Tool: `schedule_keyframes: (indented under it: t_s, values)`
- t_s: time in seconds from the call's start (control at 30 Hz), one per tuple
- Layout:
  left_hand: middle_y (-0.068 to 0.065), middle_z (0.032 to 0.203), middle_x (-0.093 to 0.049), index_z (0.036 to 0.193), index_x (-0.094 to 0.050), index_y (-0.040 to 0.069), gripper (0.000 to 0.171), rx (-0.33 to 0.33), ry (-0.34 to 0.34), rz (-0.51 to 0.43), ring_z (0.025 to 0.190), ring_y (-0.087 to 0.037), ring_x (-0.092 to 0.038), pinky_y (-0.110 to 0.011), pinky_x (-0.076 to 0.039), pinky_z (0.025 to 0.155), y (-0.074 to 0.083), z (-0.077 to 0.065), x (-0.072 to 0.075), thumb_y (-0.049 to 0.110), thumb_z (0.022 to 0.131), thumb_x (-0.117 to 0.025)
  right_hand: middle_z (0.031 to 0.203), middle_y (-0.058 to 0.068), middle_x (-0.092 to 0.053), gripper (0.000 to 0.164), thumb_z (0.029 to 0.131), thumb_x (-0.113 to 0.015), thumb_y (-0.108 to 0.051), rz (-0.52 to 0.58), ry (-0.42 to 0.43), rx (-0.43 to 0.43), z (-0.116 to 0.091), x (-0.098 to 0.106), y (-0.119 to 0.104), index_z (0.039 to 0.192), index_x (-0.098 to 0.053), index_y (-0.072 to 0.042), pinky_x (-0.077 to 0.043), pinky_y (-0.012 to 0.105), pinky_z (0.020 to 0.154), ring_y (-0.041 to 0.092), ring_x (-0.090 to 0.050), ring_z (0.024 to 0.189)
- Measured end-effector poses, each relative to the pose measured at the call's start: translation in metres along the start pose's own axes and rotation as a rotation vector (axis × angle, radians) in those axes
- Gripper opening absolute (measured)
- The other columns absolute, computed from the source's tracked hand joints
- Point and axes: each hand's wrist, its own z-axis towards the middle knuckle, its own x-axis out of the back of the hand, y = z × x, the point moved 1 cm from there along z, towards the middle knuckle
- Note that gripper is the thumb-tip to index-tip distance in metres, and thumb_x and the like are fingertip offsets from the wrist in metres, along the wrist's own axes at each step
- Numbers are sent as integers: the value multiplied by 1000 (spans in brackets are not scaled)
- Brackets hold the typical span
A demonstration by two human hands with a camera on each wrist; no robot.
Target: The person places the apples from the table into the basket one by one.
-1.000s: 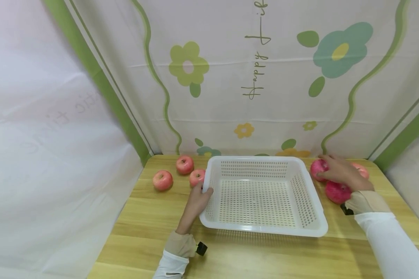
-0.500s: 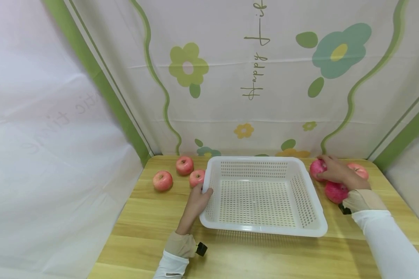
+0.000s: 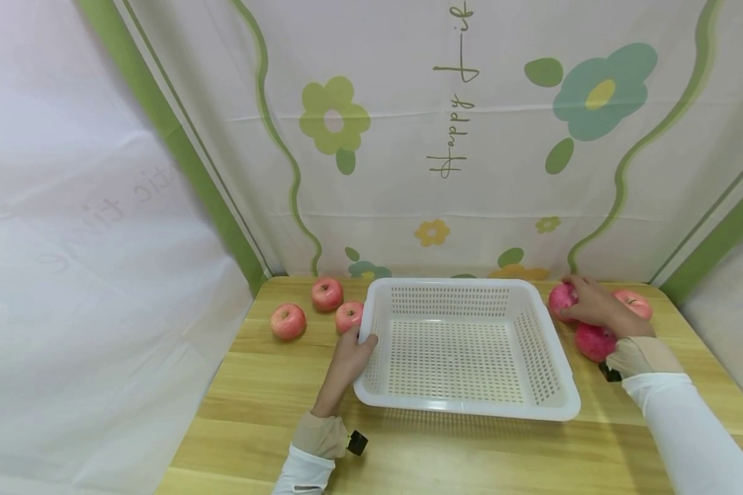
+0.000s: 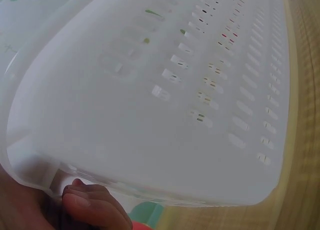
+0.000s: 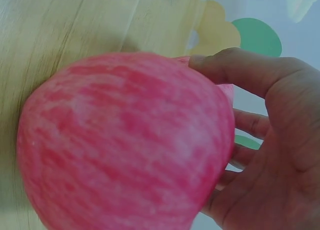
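Note:
My left hand (image 3: pixel 349 357) grips the left rim of a white perforated plastic basket (image 3: pixel 464 407), thumb over the edge. In the left wrist view, fingertips (image 4: pixel 92 205) curl beneath the rim of the basket (image 4: pixel 150 140). At the basket's right side, my right hand (image 3: pixel 597 304) holds a deep-pink pomegranate (image 3: pixel 559 302), fingers bent round it. A second pomegranate (image 3: pixel 594 342) lies just in front, under the wrist. This nearer fruit (image 5: pixel 125 140) fills much of the right wrist view and mostly hides the held one, behind which the hand's (image 5: pixel 285 140) thumb and fingers spread.
Three red apples (image 3: pixel 288 321) lie left of the basket, one close against its wall. Another pinkish-red fruit (image 3: pixel 634 304) sits at the far right behind the right wrist. A printed curtain (image 3: pixel 396 172) rises behind the wooden table (image 3: pixel 254 412).
The right hand and forearm have shifted very slightly left, still at the same pomegranate. The left hand and the basket have stayed in place.

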Motion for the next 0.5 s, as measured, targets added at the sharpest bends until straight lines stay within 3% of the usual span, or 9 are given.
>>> schedule_keyframes:
  t_s: [0.5]
  values:
    - [-29,124,-68,142,-57,-6,48,-5,-4,9,97,-31,-73,-44,-65,76,1,0,0,20,102,-56,151,49,-28,94,91,-76,-34,-1,14,-9,-1,-1,3,156,-28,14,-35,83,106,68,-37,133]
